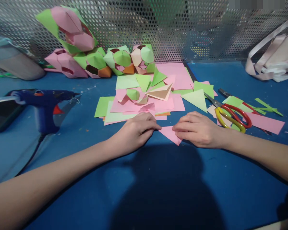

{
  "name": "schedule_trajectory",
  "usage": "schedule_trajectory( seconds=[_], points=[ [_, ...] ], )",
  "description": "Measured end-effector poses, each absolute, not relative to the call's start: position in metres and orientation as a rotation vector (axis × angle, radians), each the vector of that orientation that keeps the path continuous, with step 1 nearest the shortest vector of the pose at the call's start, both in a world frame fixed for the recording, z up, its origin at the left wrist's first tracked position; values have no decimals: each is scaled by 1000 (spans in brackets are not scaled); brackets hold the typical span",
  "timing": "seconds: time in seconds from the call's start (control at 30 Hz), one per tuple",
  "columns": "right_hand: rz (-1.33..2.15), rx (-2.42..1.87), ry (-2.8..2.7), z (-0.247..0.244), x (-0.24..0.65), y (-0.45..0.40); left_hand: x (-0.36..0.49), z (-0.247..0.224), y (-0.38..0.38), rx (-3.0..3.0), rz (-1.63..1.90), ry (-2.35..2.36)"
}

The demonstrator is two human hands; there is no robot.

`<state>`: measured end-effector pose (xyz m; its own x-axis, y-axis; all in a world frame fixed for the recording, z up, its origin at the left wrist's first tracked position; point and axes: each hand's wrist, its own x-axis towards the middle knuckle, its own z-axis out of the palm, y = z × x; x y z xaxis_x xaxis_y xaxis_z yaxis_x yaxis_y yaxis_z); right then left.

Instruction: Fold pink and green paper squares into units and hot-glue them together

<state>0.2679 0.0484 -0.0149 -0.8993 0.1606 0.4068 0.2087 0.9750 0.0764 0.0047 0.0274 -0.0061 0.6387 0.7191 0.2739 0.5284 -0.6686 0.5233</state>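
A small pink sheet of paper (170,132), folded into a triangle, lies on the blue tabletop with its point toward me. My left hand (139,130) has its fingers drawn together, their tips gripping the paper's left corner. Over the right side of the same paper, my right hand (198,131) presses with bent fingers, hiding that corner. Just beyond my hands sits a pile of pink, green and cream paper (124,105), some sheets flat and some folded. A pale green paper triangle (196,99) rests at the pile's right.
Red-and-yellow-handled scissors (232,116) lie to the right among paper scraps. A blue glue gun (46,110) with a cord stands at left. Pink and green paper models (93,62) line the back, before a perforated metal panel (172,32). A grey bottle (16,59) leans at far left.
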Motion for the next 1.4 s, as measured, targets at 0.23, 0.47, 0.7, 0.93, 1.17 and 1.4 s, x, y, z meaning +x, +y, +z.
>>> schedule_trajectory(
  seconds=[0.23,0.47,0.7,0.93,1.17,1.4],
  points=[
    [-261,-210,-2800,-10,269,47,4,-7,27,2484,665,994],
    [-306,-221,-2769,-9,268,45,5,-7,28,2483,655,1000],
    [-225,-220,-2788,-8,269,44,4,-6,27,2490,664,1000],
    [-267,-208,-2801,-7,269,44,5,-7,27,2484,662,1010],
    [-428,-174,-2840,1,265,36,10,-4,22,2484,814,1165],
    [-286,-238,-2869,7,261,30,34,-9,-16,2864,773,759]
  ],
)
